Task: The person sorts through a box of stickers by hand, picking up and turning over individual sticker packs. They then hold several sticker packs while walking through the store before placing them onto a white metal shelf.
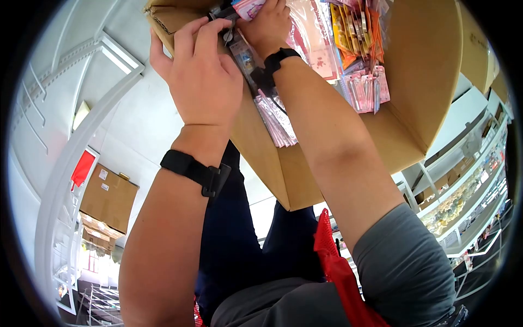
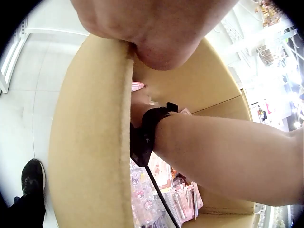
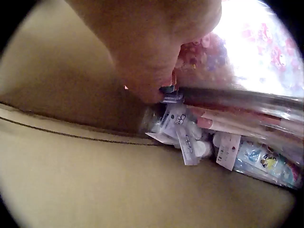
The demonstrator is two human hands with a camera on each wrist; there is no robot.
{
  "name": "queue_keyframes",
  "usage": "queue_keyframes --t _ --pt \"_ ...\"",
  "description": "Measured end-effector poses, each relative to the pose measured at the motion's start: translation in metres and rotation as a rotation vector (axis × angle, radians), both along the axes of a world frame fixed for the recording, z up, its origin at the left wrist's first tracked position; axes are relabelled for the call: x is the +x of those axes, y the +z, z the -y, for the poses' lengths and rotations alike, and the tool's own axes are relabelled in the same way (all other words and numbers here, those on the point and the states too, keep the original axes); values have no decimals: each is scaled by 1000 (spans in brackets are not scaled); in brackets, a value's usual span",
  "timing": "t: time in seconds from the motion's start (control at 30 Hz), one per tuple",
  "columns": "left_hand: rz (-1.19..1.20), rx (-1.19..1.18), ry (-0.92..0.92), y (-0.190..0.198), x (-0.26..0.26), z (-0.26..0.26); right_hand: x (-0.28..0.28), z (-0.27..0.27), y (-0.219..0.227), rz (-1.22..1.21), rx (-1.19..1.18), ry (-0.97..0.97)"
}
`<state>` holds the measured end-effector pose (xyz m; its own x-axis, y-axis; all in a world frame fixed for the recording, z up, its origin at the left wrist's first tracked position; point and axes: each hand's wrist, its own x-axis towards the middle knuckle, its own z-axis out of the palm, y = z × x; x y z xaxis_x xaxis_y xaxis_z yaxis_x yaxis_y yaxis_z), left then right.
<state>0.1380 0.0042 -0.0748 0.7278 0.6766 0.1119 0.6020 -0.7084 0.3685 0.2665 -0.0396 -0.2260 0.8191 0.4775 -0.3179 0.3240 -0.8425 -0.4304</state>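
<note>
My left hand lies over the side wall of a cardboard box, its fingers bent across the rim. In the left wrist view the same hand covers a corner of that rim. Down inside the box, my right hand pinches a pink-and-white packet, mostly hidden by the fingers. In the right wrist view the right hand points down beside the box wall, close over small white-tagged packs. A clear sleeve with a pink print stands beside it.
Pink-wrapped packs, orange and yellow packets and flat pink packs fill parts of the box. Shelves stand to the right. Closed cartons and a white rack are at the left.
</note>
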Motion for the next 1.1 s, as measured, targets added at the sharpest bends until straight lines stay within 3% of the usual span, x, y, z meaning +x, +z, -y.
queue_keyframes --t 0.2,0.3,0.43,0.53,0.73,0.8,0.93,1.0,1.03,1.07,1.1 --pt "-14 -2 0 0 0 0 9 -5 4 -73 -28 -80" --pt "-24 8 3 0 0 0 -2 6 -9 174 5 -57" --pt "-36 7 8 1 0 1 1 64 44 85 235 -57" --pt "-60 4 8 5 -3 3 2 138 99 -122 304 -93" --pt "-220 34 -49 10 -1 3 21 303 283 -551 361 -30" --pt "-334 48 14 29 5 13 32 350 341 -534 349 46" --pt "-345 232 -103 47 -23 22 52 447 425 -453 379 174" --pt "-398 -50 -173 98 -42 54 58 486 467 -446 370 231" --pt "-268 -7 -262 113 -60 75 58 506 484 -436 369 257" --pt "-334 -117 -289 143 -72 100 58 524 503 -433 360 278" --pt "-226 -157 -385 136 -106 115 59 542 517 -432 342 313"
